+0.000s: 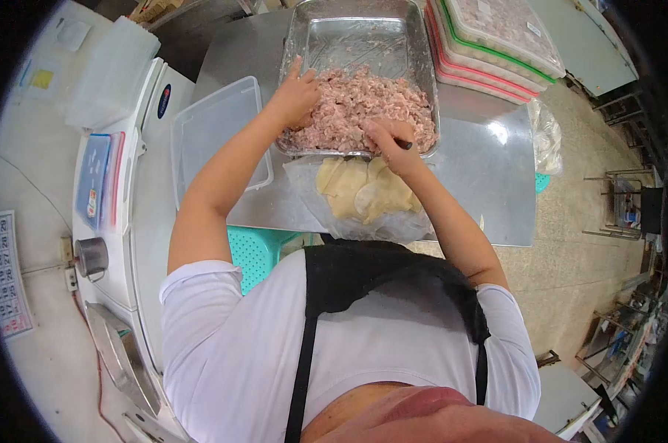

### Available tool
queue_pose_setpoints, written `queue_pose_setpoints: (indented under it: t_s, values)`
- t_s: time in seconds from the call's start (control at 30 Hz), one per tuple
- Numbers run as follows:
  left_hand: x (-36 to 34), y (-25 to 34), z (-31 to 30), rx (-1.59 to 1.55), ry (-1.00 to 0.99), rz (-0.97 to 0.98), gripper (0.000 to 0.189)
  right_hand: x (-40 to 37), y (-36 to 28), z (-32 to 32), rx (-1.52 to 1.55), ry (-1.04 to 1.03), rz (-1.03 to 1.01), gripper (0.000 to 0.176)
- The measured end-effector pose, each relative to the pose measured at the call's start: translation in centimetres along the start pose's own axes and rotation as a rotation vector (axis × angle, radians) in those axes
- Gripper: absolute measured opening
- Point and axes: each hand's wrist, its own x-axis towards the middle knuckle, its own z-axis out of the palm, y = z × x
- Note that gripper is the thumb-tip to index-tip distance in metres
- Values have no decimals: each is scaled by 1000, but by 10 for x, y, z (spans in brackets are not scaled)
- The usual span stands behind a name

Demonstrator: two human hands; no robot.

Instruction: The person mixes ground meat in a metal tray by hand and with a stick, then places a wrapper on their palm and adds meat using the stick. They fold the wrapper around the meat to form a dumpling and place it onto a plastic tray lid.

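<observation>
A metal tray (357,29) holds a mound of pink minced meat (363,100) in its near half. My left hand (298,98) is at the tray's left side against the meat, one finger stretched toward the far end and the others slightly bent; its palm is hidden. My right hand (393,145) is closed around a tool with a dark handle (403,144), over the near right part of the meat. The tool's working end is hidden, so I cannot tell its kind. Just in front of the tray, round pale dough wrappers (367,190) lie overlapping on a clear plastic bag (308,181).
A steel table (481,188) carries the tray. A clear plastic lid or shallow container (216,125) lies left of it. Stacked lidded boxes (496,44) with green and red rims stand at the back right. A white freezer (153,192) borders the left; a green stool (252,255) sits below.
</observation>
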Motion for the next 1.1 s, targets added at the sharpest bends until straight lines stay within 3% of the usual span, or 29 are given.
queue_pose_setpoints:
  t_s: [0.13,0.23,0.43,0.53,0.6,0.73,0.8,0.83,0.9,1.03,1.1]
  values:
    - [6,-6,4,-72,43,-3,37,1,5,-3,26,-23,-14,35]
    - [12,-11,3,-145,-31,-39,34,4,7,-4,73,-11,13,35]
    - [22,-24,15,-283,-26,-213,32,6,9,2,102,40,95,38]
    - [29,-27,20,-423,-110,-345,30,10,9,3,65,58,132,38]
    - [34,-32,18,-442,-292,-406,30,13,10,6,110,105,165,42]
    - [26,-20,-4,-412,-393,-396,32,12,15,5,68,120,148,41]
    - [16,-7,-30,-328,-207,-254,30,13,21,5,60,129,149,40]
    - [19,-3,-26,-329,-209,-250,30,12,21,5,61,133,152,40]
    - [24,6,-12,-153,40,-74,31,12,22,7,47,139,111,40]
    - [59,4,2,-29,-59,7,33,11,14,6,48,179,173,41]
    - [69,-13,0,-228,-159,-73,36,7,10,5,-36,111,75,38]
